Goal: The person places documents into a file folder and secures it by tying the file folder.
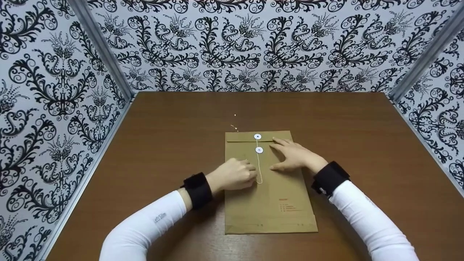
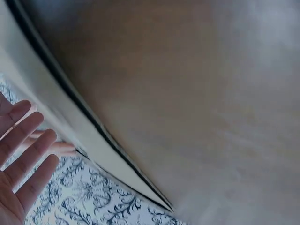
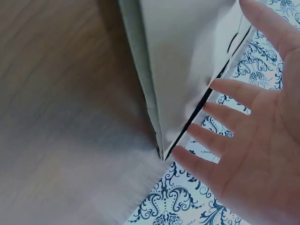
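Observation:
A brown paper document envelope [image 1: 270,188] lies flat on the table, its flap at the far end folded over. Two white round buttons, one on the flap [image 1: 257,136] and one just below it [image 1: 259,149], are joined by a thin white string [image 1: 259,166]. The string's loose length runs down and bends to the thumb side of my left hand [image 1: 233,174], which seems to pinch it; the fingertips are hidden in the head view. My right hand [image 1: 295,155] rests on the envelope's upper right, fingers spread near the flap's edge.
A brown wooden table [image 1: 174,127] extends around the envelope. Small bright specks [image 1: 235,127] show just beyond its far edge. Patterned black-and-white walls [image 1: 235,43] enclose the back and both sides. Red print [image 1: 288,206] marks the envelope's lower right.

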The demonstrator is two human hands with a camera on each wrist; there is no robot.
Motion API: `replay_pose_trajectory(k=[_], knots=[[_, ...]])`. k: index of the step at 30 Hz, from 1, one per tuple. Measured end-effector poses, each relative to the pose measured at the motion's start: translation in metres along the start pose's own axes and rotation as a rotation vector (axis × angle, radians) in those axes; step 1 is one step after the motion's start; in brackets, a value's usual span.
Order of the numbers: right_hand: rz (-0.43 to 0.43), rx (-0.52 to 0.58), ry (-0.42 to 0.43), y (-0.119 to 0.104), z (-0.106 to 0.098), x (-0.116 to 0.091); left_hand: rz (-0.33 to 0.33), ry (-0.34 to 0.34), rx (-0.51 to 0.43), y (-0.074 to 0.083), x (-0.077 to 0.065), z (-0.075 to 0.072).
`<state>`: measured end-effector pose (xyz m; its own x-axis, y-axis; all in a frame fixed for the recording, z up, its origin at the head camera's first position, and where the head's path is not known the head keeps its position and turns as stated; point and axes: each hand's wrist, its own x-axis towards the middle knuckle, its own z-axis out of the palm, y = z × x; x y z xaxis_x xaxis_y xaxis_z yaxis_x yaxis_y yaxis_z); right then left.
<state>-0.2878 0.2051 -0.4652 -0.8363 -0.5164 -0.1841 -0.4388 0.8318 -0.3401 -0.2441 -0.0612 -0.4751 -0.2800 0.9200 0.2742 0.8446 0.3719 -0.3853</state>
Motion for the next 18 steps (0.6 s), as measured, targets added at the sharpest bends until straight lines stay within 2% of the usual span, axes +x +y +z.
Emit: replay_pose_trajectory(k=[6, 11, 18], knots=[[-0.046, -0.015, 0.127, 0.01, -0.007, -0.005, -0.096, 0.068, -0.063, -0.018, -0.001, -0.006], [-0.041, -0.059, 0.216, 0.022, -0.019, -0.011, -0.211, 0.115, -0.117, -0.04, -0.011, -0.004], [0.028, -0.097, 0.302, 0.043, -0.032, -0.012, -0.456, 0.071, -0.206, -0.074, -0.033, -0.001]])
